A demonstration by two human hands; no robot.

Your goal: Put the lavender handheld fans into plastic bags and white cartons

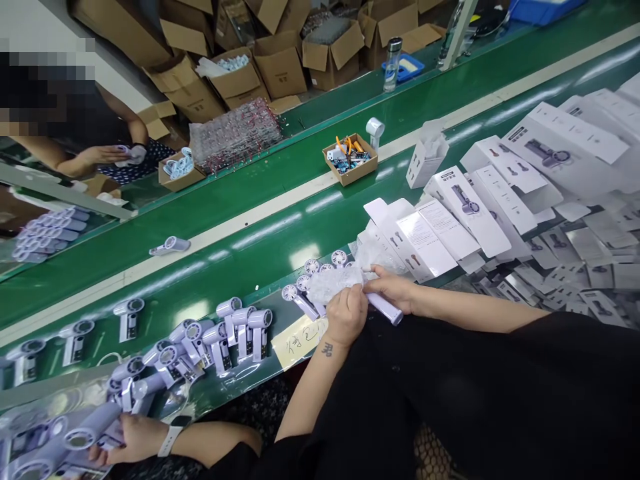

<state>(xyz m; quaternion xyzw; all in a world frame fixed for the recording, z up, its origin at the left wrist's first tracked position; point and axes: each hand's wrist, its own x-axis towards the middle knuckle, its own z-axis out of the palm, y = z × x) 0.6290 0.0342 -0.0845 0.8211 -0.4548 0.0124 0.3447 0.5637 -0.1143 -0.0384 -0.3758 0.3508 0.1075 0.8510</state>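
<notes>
A lilac handheld fan (385, 309) is in front of me, its handle pointing down to the right and its head end hidden by my hands and the plastic. My left hand (347, 313) is closed on a clear bubble-wrap bag (333, 285). My right hand (395, 291) grips the fan near the top of its handle, its fingers close to the bag. Just beyond my hands, several lilac fans (311, 268) lie with their round grilles up. Another crumpled clear bag (375, 248) rests against the open white boxes (430, 233).
At left, a co-worker's hand (143, 437) with a watch touches piled fans (90, 427). More fans (193, 340) stand along the green conveyor (210, 273). A small carton of tools (353, 172) sits on it. Another person (107, 127) works across. White printed boxes (545, 153) crowd the right.
</notes>
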